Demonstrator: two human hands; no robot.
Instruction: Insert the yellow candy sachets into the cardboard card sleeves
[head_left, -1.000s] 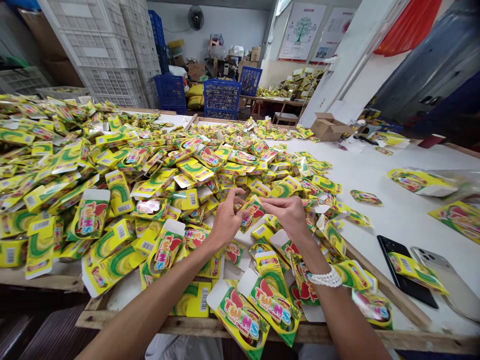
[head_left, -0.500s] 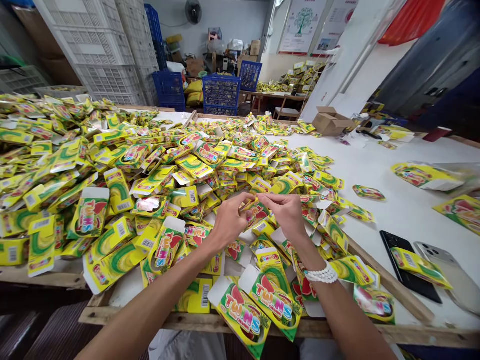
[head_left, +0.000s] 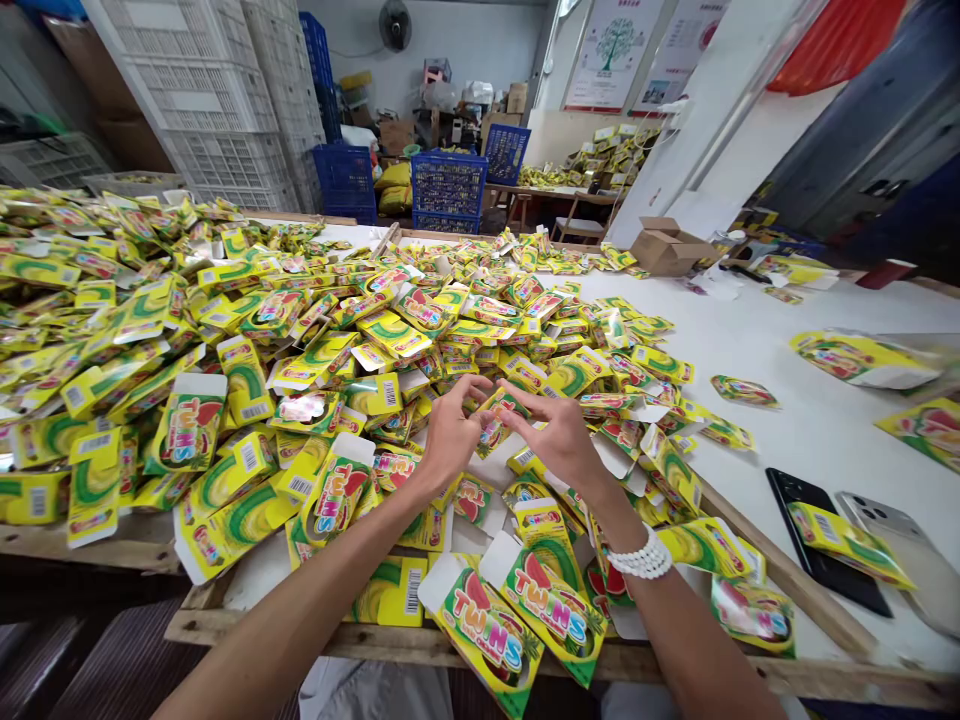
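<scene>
Heap of yellow TWINS packaging cards (head_left: 142, 340) at 9 o'clock on the white surface (head_left: 810, 450). Left hand (head_left: 454, 430) and right hand (head_left: 559, 440) flank a small yellow card (head_left: 499, 408) at centre, with both grips curled toward it; they seem to close on it, though contact is unclear. White beaded bracelet (head_left: 639, 558) on right wrist. Black smartphone (head_left: 825, 540) at 4 o'clock.

- one wide-angle view, worn on the person's head, facing forward and down
- close above the near edge of a long white-topped wooden work table (head_left: 795, 450)
- left hand (head_left: 454, 432) and right hand (head_left: 556, 440) sit low and central
- looks across to blue plastic crates (head_left: 448, 185) at the far wall
</scene>
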